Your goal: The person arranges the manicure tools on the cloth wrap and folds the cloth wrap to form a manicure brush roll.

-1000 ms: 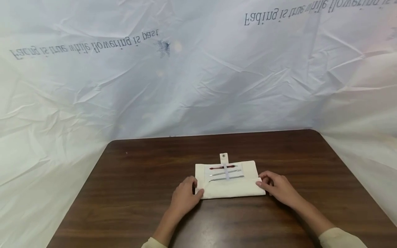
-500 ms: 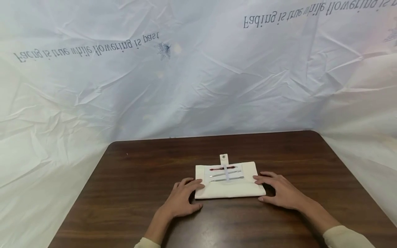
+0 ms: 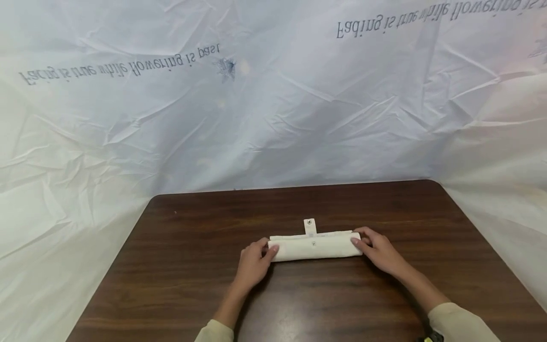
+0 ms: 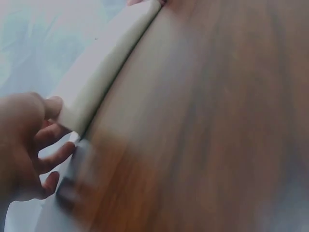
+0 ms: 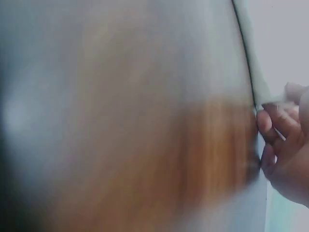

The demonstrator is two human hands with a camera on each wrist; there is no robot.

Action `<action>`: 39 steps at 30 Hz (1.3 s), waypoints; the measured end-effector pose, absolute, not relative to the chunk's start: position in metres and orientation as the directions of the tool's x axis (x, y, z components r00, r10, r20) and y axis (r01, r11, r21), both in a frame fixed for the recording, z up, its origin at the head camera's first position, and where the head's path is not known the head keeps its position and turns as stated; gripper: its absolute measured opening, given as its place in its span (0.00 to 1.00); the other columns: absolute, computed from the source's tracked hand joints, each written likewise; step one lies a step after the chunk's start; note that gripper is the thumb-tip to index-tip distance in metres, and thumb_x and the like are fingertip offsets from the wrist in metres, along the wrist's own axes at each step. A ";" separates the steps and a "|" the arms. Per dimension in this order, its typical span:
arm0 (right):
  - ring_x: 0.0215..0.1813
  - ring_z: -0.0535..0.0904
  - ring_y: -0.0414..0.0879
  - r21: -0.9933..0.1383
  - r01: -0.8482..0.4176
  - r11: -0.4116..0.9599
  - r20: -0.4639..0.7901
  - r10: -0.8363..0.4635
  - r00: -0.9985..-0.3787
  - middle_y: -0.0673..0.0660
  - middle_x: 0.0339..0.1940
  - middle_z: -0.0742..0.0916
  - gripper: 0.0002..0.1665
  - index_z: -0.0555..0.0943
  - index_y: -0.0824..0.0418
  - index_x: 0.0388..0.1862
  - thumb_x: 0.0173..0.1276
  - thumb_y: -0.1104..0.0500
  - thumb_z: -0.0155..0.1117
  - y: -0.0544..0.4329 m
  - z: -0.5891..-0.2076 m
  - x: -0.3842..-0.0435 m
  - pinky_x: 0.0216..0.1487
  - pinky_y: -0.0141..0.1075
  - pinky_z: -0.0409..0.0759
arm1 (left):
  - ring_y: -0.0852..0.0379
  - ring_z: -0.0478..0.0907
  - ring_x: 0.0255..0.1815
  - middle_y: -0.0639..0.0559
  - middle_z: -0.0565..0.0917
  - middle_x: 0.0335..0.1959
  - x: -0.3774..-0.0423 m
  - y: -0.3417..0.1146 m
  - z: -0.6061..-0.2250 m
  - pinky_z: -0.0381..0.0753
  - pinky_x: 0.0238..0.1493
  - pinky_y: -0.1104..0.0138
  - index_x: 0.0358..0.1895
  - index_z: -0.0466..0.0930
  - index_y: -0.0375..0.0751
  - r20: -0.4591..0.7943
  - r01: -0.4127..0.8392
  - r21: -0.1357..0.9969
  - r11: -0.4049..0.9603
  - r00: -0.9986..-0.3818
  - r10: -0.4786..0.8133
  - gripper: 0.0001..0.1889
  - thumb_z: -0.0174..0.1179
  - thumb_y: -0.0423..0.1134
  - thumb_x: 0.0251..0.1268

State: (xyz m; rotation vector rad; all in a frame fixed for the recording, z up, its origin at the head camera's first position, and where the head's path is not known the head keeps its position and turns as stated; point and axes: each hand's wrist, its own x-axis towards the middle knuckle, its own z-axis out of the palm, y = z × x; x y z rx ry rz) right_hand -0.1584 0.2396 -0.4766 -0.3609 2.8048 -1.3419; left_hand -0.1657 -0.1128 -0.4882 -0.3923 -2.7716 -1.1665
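A white tool pouch (image 3: 299,251) lies folded into a narrow band on the table, with a snap on its upper face. Its snap tab (image 3: 309,227) sticks out past the far edge. My left hand (image 3: 253,264) pinches the pouch's left end, thumb on top and fingers behind. At the right end my right hand (image 3: 380,251) pinches it likewise, its thumb on the near face. The metal tools inside are hidden by the fold. From the left wrist, the pouch (image 4: 96,72) shows as a thick pale roll under my left thumb.
The brown wooden table (image 3: 205,228) has rounded far corners. White sheeting (image 3: 273,118) with printed lettering hangs behind it and down both sides. A dark object with a yellow-green spot (image 3: 431,337) shows by the right sleeve.
The near part of the pouch has been folded away from me, covering the tools and showing the snap. Half a second ago both hands lay with spread fingers at its ends; now they pinch it.
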 end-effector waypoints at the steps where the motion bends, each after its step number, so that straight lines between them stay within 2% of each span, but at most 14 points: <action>1: 0.22 0.65 0.31 -0.769 -0.180 0.614 0.074 -0.194 -0.978 0.50 0.22 0.79 0.24 0.75 0.70 0.62 0.80 0.52 0.55 0.238 -0.476 -0.160 0.26 0.31 0.67 | 0.61 0.78 0.25 0.55 0.85 0.23 -0.168 -0.109 -0.489 0.75 0.42 0.57 0.31 0.77 0.46 0.198 0.262 0.687 0.678 -0.965 0.173 0.15 0.59 0.51 0.74; 5: 0.20 0.64 0.36 -0.711 -0.121 0.692 0.026 -0.146 -0.989 0.51 0.22 0.78 0.27 0.75 0.69 0.63 0.80 0.48 0.55 0.233 -0.475 -0.168 0.24 0.32 0.66 | 0.66 0.58 0.16 0.59 0.66 0.13 -0.176 -0.099 -0.492 0.63 0.36 0.63 0.27 0.72 0.45 0.189 0.201 0.663 0.721 -0.977 0.099 0.16 0.60 0.48 0.73; 6: 0.20 0.65 0.37 -0.682 -0.115 0.722 0.019 -0.139 -0.990 0.51 0.22 0.78 0.27 0.76 0.68 0.63 0.80 0.47 0.55 0.232 -0.474 -0.170 0.24 0.32 0.66 | 0.65 0.59 0.17 0.60 0.65 0.14 -0.177 -0.096 -0.491 0.62 0.37 0.63 0.28 0.74 0.45 0.192 0.189 0.648 0.738 -0.978 0.081 0.15 0.61 0.47 0.72; 8: 0.21 0.66 0.39 -0.624 -0.117 0.773 0.018 -0.135 -0.991 0.51 0.23 0.79 0.28 0.77 0.67 0.63 0.80 0.45 0.55 0.230 -0.474 -0.173 0.25 0.33 0.66 | 0.60 0.71 0.21 0.57 0.75 0.19 -0.178 -0.091 -0.490 0.66 0.37 0.60 0.33 0.79 0.44 0.222 0.177 0.605 0.777 -0.974 0.049 0.11 0.64 0.46 0.70; 10: 0.21 0.66 0.40 -0.584 -0.124 0.802 0.019 -0.139 -0.990 0.50 0.22 0.78 0.27 0.78 0.65 0.62 0.79 0.45 0.55 0.230 -0.473 -0.175 0.24 0.32 0.66 | 0.51 0.79 0.32 0.52 0.82 0.30 -0.178 -0.086 -0.488 0.71 0.39 0.53 0.40 0.83 0.43 0.270 0.185 0.565 0.804 -0.962 0.031 0.09 0.66 0.44 0.67; 13: 0.20 0.64 0.38 -0.568 -0.146 0.810 0.025 -0.161 -0.987 0.48 0.20 0.75 0.25 0.79 0.63 0.60 0.79 0.45 0.55 0.231 -0.472 -0.176 0.24 0.32 0.65 | 0.44 0.82 0.50 0.47 0.87 0.48 -0.179 -0.078 -0.485 0.75 0.50 0.45 0.48 0.86 0.46 0.404 0.290 0.496 0.819 -0.911 0.078 0.11 0.68 0.41 0.64; 16: 0.20 0.64 0.38 -0.570 -0.165 0.805 0.032 -0.178 -0.983 0.48 0.19 0.75 0.23 0.80 0.63 0.58 0.78 0.45 0.57 0.232 -0.470 -0.177 0.24 0.32 0.65 | 0.50 0.82 0.51 0.53 0.88 0.47 -0.181 -0.069 -0.484 0.74 0.56 0.48 0.45 0.88 0.49 0.503 0.469 0.439 0.767 -0.835 0.223 0.08 0.68 0.40 0.63; 19: 0.20 0.64 0.37 -0.566 -0.168 0.807 0.033 -0.181 -0.983 0.48 0.20 0.76 0.23 0.82 0.63 0.56 0.77 0.46 0.59 0.234 -0.467 -0.179 0.25 0.31 0.65 | 0.55 0.83 0.51 0.57 0.89 0.47 -0.184 -0.059 -0.485 0.76 0.56 0.51 0.45 0.90 0.50 0.492 0.582 0.441 0.683 -0.793 0.358 0.09 0.69 0.44 0.64; 23: 0.23 0.67 0.38 -0.547 -0.182 0.817 0.040 -0.192 -0.981 0.49 0.24 0.80 0.24 0.84 0.64 0.55 0.75 0.47 0.62 0.233 -0.462 -0.181 0.27 0.32 0.66 | 0.56 0.82 0.54 0.58 0.89 0.51 -0.185 -0.052 -0.491 0.75 0.57 0.52 0.48 0.90 0.53 0.419 0.578 0.474 0.664 -0.811 0.407 0.13 0.71 0.49 0.62; 26: 0.32 0.78 0.44 -0.518 -0.228 0.825 0.108 -0.202 -0.973 0.54 0.34 0.85 0.19 0.85 0.65 0.53 0.72 0.52 0.66 0.227 -0.458 -0.187 0.33 0.38 0.76 | 0.56 0.82 0.55 0.59 0.88 0.53 -0.186 -0.053 -0.496 0.74 0.58 0.52 0.49 0.90 0.55 0.390 0.559 0.476 0.679 -0.826 0.407 0.14 0.71 0.50 0.62; 30: 0.51 0.85 0.60 -0.576 -0.290 0.764 0.172 -0.233 -0.957 0.63 0.48 0.88 0.13 0.86 0.65 0.51 0.72 0.60 0.66 0.205 -0.454 -0.204 0.51 0.54 0.82 | 0.57 0.81 0.56 0.60 0.87 0.54 -0.187 -0.056 -0.500 0.73 0.59 0.51 0.50 0.90 0.56 0.373 0.551 0.501 0.667 -0.833 0.409 0.14 0.69 0.52 0.64; 34: 0.62 0.81 0.65 -0.710 -0.253 0.657 0.073 -0.289 -0.955 0.68 0.58 0.86 0.19 0.82 0.68 0.59 0.78 0.58 0.57 0.178 -0.454 -0.224 0.62 0.58 0.78 | 0.55 0.81 0.56 0.58 0.87 0.55 -0.188 -0.057 -0.500 0.73 0.58 0.51 0.49 0.90 0.55 0.378 0.557 0.527 0.642 -0.830 0.409 0.13 0.67 0.51 0.65; 37: 0.58 0.83 0.61 -0.750 -0.209 0.628 0.001 -0.315 -0.949 0.68 0.57 0.86 0.21 0.80 0.69 0.61 0.80 0.57 0.55 0.164 -0.457 -0.233 0.57 0.51 0.81 | 0.54 0.81 0.56 0.57 0.87 0.55 -0.188 -0.057 -0.499 0.72 0.58 0.50 0.50 0.90 0.55 0.375 0.558 0.538 0.632 -0.829 0.414 0.13 0.67 0.51 0.66; 39: 0.50 0.84 0.55 -0.764 -0.207 0.611 -0.003 -0.324 -0.946 0.65 0.52 0.88 0.17 0.83 0.68 0.57 0.78 0.58 0.57 0.160 -0.460 -0.236 0.50 0.44 0.82 | 0.55 0.81 0.56 0.57 0.87 0.55 -0.189 -0.057 -0.499 0.72 0.59 0.50 0.50 0.90 0.55 0.362 0.551 0.545 0.632 -0.834 0.416 0.14 0.66 0.51 0.66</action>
